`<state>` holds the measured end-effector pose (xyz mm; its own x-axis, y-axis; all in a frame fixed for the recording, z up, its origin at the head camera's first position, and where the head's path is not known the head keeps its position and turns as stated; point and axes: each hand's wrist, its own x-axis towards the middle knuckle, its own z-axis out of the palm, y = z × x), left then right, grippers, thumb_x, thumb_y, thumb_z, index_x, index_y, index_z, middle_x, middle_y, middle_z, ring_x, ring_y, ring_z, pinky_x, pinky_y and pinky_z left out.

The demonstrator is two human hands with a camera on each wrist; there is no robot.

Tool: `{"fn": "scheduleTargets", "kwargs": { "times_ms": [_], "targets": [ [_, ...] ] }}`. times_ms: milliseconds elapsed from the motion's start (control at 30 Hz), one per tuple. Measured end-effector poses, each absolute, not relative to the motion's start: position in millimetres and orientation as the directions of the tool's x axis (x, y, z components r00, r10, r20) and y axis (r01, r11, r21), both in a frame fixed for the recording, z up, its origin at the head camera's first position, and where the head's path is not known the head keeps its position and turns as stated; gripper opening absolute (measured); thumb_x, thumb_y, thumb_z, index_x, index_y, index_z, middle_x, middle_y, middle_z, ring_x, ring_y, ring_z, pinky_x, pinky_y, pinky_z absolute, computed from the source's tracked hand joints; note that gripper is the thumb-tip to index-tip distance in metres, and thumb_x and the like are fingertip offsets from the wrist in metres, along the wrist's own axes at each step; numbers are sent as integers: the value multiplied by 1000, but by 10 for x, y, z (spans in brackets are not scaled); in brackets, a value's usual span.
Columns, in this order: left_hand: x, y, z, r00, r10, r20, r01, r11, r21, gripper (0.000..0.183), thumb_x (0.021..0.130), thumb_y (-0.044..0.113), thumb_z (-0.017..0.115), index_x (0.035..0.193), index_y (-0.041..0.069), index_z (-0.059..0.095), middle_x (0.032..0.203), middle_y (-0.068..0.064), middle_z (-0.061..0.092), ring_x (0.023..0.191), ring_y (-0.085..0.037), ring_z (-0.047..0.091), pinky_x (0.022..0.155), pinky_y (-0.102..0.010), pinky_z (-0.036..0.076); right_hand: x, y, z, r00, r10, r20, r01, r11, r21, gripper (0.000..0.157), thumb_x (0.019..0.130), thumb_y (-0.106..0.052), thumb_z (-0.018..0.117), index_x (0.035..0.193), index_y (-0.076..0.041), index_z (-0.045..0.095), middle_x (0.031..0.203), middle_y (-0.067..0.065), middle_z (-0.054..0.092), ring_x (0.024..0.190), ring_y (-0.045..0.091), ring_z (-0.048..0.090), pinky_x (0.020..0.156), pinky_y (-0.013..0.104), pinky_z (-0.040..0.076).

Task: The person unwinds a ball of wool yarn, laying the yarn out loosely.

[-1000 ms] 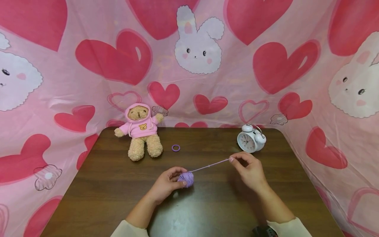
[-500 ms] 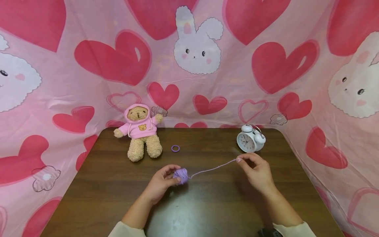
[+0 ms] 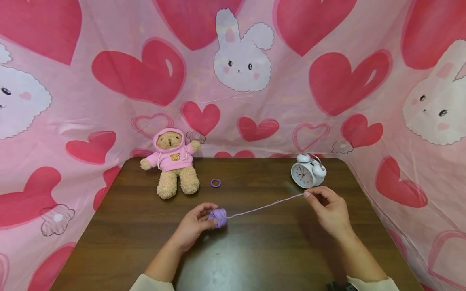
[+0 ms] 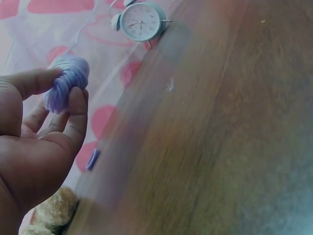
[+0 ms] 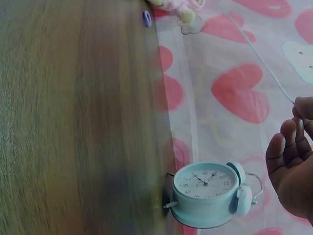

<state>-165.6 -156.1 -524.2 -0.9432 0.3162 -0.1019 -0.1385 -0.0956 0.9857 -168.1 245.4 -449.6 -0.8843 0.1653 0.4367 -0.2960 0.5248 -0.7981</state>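
Note:
A small purple ball of yarn (image 3: 219, 217) is held between the thumb and fingers of my left hand (image 3: 193, 226), above the middle of the table. In the left wrist view the yarn ball (image 4: 69, 81) shows its wound strands, pinched by the left hand (image 4: 44, 132). From it a strand of yarn (image 3: 262, 207) runs up to the right, nearly straight. My right hand (image 3: 333, 212) pinches the strand's far end between thumb and forefinger, in front of the alarm clock. The right wrist view shows the strand (image 5: 266, 63) reaching the right hand (image 5: 296, 161).
A teddy bear (image 3: 172, 159) in a pink hoodie sits at the back left of the brown table (image 3: 236, 258). Right of it lies a purple ring (image 3: 216, 183). The white twin-bell alarm clock (image 3: 307, 171) stands at the back right. A pink heart-print cloth (image 3: 247, 105) surrounds the table.
My right hand has moved to the right with the yarn end, and my left hand has shifted left with the ball. The strand between them is longer; it sagged midway.

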Motion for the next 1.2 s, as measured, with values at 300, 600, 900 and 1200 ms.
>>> {"fn": "scheduleTargets", "kwargs": {
  "times_ms": [300,600,900,1200],
  "targets": [
    [-1634,-1628,-5263,-919,382,-100,-127,-48,991,57,89,-6,72,138,-15,45,125,-18,62,107,-23,64,87,-29,56,-1655,2522,-4344,-876,226,427,-268,509,-818,7,90,5,76,96,4,76,89,-5,71,80,-2,60,69,11,47],
    [-1610,-1720,-5280,-902,420,-101,-133,-49,990,57,89,-4,72,139,-13,47,128,-15,62,111,-22,64,90,-31,57,-1727,2753,-4404,-863,259,434,-263,503,-823,11,89,0,80,100,-1,78,89,-16,70,81,-1,61,70,11,47],
    [-1633,-1792,-5246,-928,364,-82,-115,-71,991,55,90,-6,70,138,-14,46,124,-12,63,108,-19,64,88,-28,56,-1707,2880,-4414,-862,328,386,-196,485,-852,13,91,-1,78,103,3,76,88,-21,70,80,0,61,68,11,47],
    [-1637,-1916,-5190,-945,311,-102,-128,-64,990,56,89,-4,72,138,-13,47,124,-14,62,107,-19,64,87,-27,55,-1686,3015,-4402,-862,362,355,-166,461,-872,16,92,-3,77,105,6,74,85,-20,70,74,4,59,62,12,46]
  ]
}}
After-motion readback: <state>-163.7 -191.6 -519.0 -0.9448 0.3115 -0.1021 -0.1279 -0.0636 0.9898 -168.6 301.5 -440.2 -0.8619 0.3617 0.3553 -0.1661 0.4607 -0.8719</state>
